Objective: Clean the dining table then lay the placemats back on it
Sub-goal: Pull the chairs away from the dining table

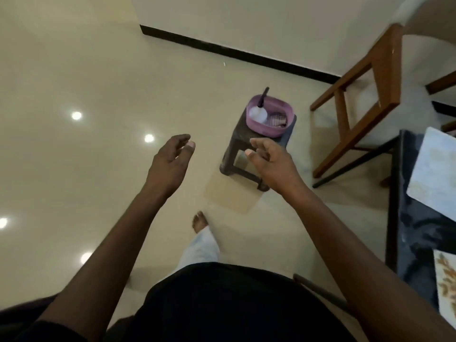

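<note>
The pale glossy floor (74,70) fills most of the frame and lies open across the whole left half, up to a dark skirting line at the top. 1 wooden chair (380,77) stands at upper right, its top cut off by the frame edge. The dark worktop (417,233) shows only as a strip at the right edge, the rest out of view. On it we count 2 placemats, both cropped on the right: the pale placemat (434,174) above and the leaf-patterned placemat (445,280) below. 1 dark stool (237,149) stands on the floor at centre, well apart from the worktop. Our right hand (274,161) hides part of its near side. The left hand (170,161) hovers to the left, over open floor. Both have loosely curled fingers and hold nothing. 1 purple basin (291,112) sits on the stool, holding 1 spray bottle (258,113) and 1 folded cloth (277,119), its pattern too blurred to read.
</note>
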The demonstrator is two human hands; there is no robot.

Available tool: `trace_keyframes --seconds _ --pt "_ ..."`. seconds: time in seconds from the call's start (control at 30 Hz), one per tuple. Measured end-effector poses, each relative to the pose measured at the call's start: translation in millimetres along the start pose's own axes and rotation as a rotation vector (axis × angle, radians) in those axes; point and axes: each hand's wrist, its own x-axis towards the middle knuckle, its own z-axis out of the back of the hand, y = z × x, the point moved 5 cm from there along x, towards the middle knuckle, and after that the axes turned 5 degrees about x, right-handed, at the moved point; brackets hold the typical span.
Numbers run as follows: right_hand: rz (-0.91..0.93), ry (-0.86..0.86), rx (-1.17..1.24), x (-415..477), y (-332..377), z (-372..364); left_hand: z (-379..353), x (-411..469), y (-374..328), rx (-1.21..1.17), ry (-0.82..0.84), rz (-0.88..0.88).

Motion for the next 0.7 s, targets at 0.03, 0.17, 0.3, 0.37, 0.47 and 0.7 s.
trace_keyframes --seconds 0.03,0.17,0.3,0.37,0.47,0.7 --pt "-0.007 -0.012 0.014 23 12 -3 10 25 -2 0.0 0.01 0.011" --pt "-0.016 -0.038 0.05 109 52 -12 42 118 -22 0.01 0.032 0.006" --pt "-0.036 -0.076 0.082 187 76 -10 61 209 -47 0.017 0.053 -0.014" --pt "-0.033 -0.093 0.1 232 85 -4 62 260 -60 0.044 0.072 -0.02" --pt "-0.019 -0.143 0.12 304 89 10 54 340 -78 0.077 0.109 -0.058" --pt "-0.101 -0.224 0.205 492 91 59 17 542 -153 0.159 0.197 -0.103"
